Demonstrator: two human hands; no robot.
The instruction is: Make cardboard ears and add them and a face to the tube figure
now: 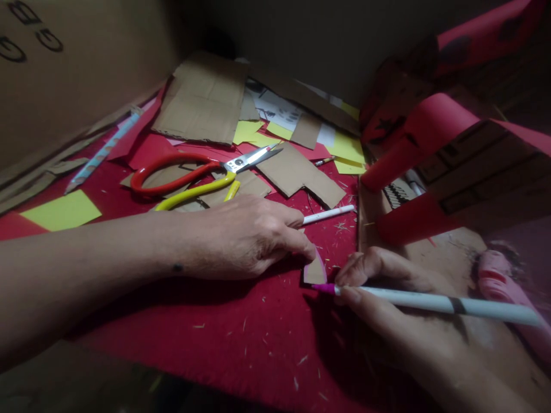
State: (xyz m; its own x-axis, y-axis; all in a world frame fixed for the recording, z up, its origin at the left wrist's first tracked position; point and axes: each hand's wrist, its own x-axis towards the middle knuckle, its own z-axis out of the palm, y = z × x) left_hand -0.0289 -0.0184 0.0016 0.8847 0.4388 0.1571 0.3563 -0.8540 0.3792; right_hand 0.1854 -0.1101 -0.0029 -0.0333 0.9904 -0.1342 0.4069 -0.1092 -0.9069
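Observation:
A small cardboard piece [315, 272], edged in pink, lies on the red cloth. My left hand [258, 235] presses it down with bent fingers that cover its upper part. Between the thumb and fingers of my right hand [387, 298] is a white felt-tip pen [413, 300] with a magenta tip. That tip touches the lower edge of the piece. A white stick-like pen [329, 214] sticks out from beside the left fingers. Behind the left hand lie scissors [235, 166] with one red and one yellow handle, their blades slightly apart.
Cardboard scraps [202, 97] and yellow paper [348, 150] are heaped at the back. A patterned pencil [105, 150] lies left, near a cardboard box wall [86, 69]. At right stand red paper tubes [400, 160] and a pink tool [501, 275]. Small clippings dot the red cloth [224, 338].

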